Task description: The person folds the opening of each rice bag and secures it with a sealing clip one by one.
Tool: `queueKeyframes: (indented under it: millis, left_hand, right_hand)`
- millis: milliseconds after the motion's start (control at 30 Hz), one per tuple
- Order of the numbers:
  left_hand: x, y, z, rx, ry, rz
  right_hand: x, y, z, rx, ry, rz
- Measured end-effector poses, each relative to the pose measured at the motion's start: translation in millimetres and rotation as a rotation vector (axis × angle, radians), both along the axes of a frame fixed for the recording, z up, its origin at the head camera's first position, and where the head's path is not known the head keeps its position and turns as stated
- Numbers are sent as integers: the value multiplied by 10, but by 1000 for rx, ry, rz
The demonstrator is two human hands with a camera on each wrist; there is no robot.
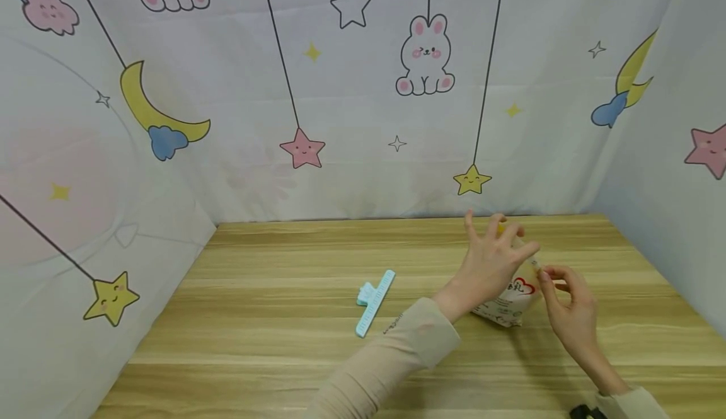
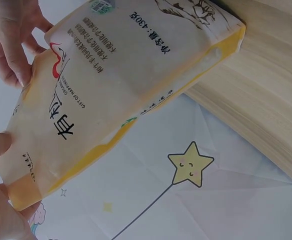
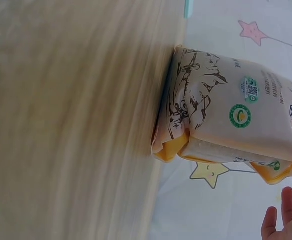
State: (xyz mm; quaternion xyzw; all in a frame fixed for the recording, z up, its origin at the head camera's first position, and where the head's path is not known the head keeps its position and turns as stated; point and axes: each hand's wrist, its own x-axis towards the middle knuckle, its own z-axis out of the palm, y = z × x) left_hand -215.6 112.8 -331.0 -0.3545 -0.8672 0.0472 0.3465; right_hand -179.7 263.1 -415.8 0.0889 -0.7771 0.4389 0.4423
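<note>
A cream bag (image 1: 513, 302) with yellow sides, a red heart and printed lettering stands at the right of the table, its base on the wood. My left hand (image 1: 490, 264) reaches over its top; thumb and fingers pinch an upper corner of the bag (image 2: 101, 95) in the left wrist view. At the other end of the top edge, my right hand (image 1: 575, 309) pinches the bag between thumb and forefinger. Some right fingers (image 3: 287, 206) stick out beside the bag (image 3: 231, 110) in the right wrist view. The bag's contents are hidden.
A light blue bag clip (image 1: 375, 304) with ruler-like marks lies mid-table, left of the bag. The wooden table (image 1: 272, 318) meets a white cartoon-printed cloth (image 1: 363, 91) at the back and sides. A dark object (image 1: 587, 411) shows at the right wrist.
</note>
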Motion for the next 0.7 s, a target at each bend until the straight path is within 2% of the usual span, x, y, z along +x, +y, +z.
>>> queueKeyframes:
  millis: [367,700]
  left_hand:
    - [-14,-3,10,23,6,-14]
    - [-24,-13,27,54,-17,-33]
  right_hand:
    - [32,14,12,-8,-41,-18]
    - [89,-21,65,7,-118,-83]
